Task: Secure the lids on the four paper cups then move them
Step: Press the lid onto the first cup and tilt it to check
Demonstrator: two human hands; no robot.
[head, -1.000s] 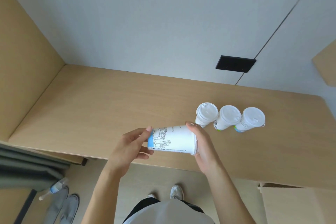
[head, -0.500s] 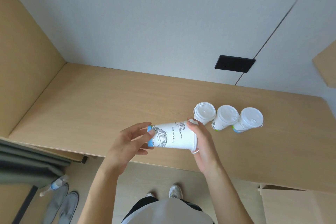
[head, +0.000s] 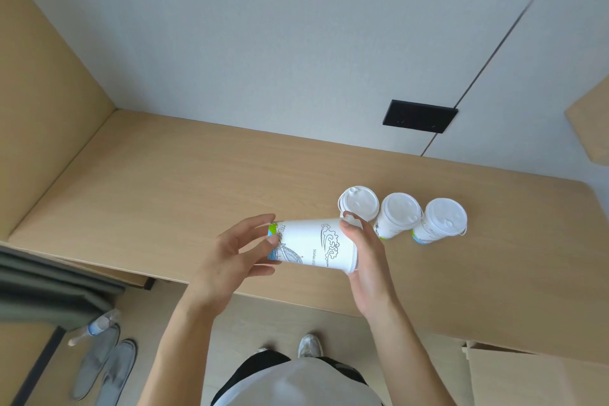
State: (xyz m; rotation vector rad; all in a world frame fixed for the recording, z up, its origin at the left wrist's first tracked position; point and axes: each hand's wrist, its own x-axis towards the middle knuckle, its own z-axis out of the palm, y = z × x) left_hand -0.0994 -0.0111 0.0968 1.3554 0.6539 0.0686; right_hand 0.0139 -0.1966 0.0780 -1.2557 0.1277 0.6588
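Pale shirt (head: pixel 296 386); black garment (head: pixel 260 364) beneath; light grey trainers (head: pixel 309 344); forearms bare down to left hand (head: pixel 230 254) and right hand (head: pixel 369 264).

The scene is bright and evenly lit by soft, diffuse light whose source lies out of view. The grey wall (head: pixel 296 43) shades slightly darker toward the far left. Shadows on the wooden desk top (head: pixel 164 191) are faint and soft-edged; the darkest area lies under the desk at the near left. The white lids (head: pixel 358 204) of the three standing cups are close to washed out, with little surface detail. The line print on the held paper cup (head: pixel 316 244) is crisp, so focus is good at the centre. The white garment (head: pixel 296 386) at the near edge is blurred. Wide-angle distortion splays the left side panel (head: pixel 39 92) and slants the wall seam (head: pixel 494 53).
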